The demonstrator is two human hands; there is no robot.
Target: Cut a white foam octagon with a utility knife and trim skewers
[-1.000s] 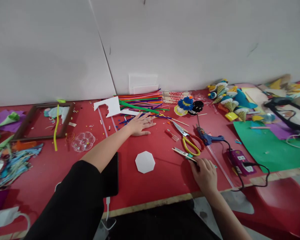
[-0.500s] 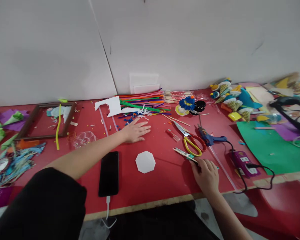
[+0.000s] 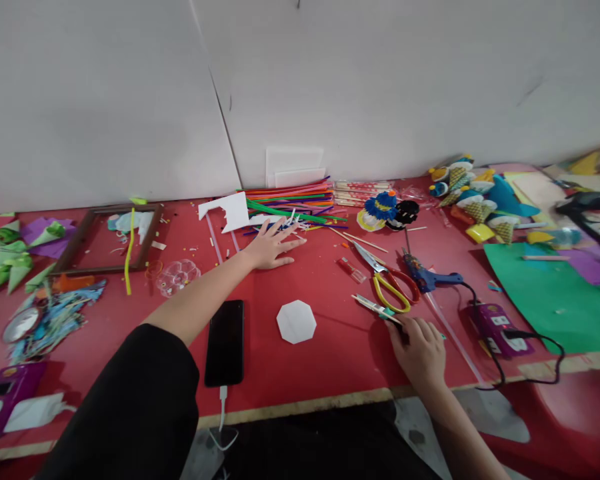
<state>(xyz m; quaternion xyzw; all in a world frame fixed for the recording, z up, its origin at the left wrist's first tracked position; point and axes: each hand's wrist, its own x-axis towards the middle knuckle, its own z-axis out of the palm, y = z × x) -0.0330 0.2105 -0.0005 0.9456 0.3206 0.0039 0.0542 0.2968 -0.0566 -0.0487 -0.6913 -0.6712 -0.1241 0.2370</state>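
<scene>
My left hand [image 3: 273, 245] is spread flat, palm down, at the near edge of the white and blue scraps [image 3: 293, 223]. Beyond its fingertips lie bundled coloured pipe cleaners [image 3: 290, 203]. A white paper octagon [image 3: 297, 321] lies flat on the red table between my hands. My right hand [image 3: 420, 352] rests on the table with curled fingers over a craft knife [image 3: 375, 306], whose front part sticks out to the left; its grip is partly hidden. Just past this hand are scissors [image 3: 387, 280] with yellow and red handles, blades apart.
A black phone [image 3: 225, 343] on a cable lies left of the octagon. A blue glue gun [image 3: 430, 275] and purple power strip [image 3: 500, 330] stand right, with a trailing cord. Further left are a brown frame [image 3: 80, 243] and cut white card [image 3: 234, 210].
My left hand has slid slightly away from me, toward the scraps and pipe cleaners. My right hand stays over the craft knife. The whole view has shifted a little.
</scene>
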